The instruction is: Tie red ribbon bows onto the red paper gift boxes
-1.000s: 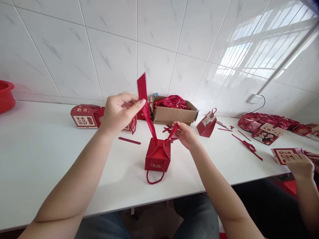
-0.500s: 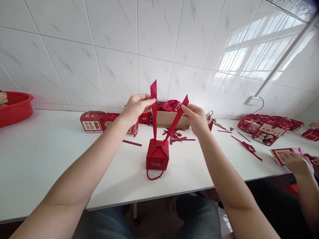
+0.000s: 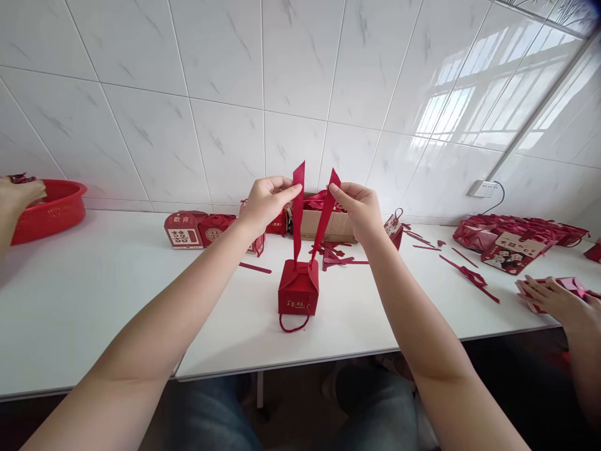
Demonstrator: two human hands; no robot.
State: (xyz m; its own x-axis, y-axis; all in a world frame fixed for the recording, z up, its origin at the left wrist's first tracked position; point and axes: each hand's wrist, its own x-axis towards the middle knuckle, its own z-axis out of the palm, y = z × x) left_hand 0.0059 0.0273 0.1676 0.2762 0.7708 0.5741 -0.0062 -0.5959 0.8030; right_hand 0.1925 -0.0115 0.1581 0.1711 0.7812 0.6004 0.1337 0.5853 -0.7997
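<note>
A small red gift box (image 3: pixel 298 291) stands on the white table, with a twisted cord handle (image 3: pixel 294 326) hanging at its front. A red ribbon (image 3: pixel 298 219) rises from its top in two ends, which are held upright and a little apart. My left hand (image 3: pixel 273 202) pinches the left end near its tip between thumb and fingers. The right end is pinched near its tip by my right hand (image 3: pixel 354 203).
Decorated boxes (image 3: pixel 184 232) and a cardboard box of ribbons (image 3: pixel 328 225) stand near the tiled wall. Loose strips (image 3: pixel 333 255) lie before it. A red basin (image 3: pixel 61 210) and another person's hand (image 3: pixel 19 200) are left. Another person's hands (image 3: pixel 556 300) touch a red box right.
My hands have come closer together, bringing the ribbon tips nearer each other. At the far left, a person's hand has come further into view. The hand at the right has shifted over its box.
</note>
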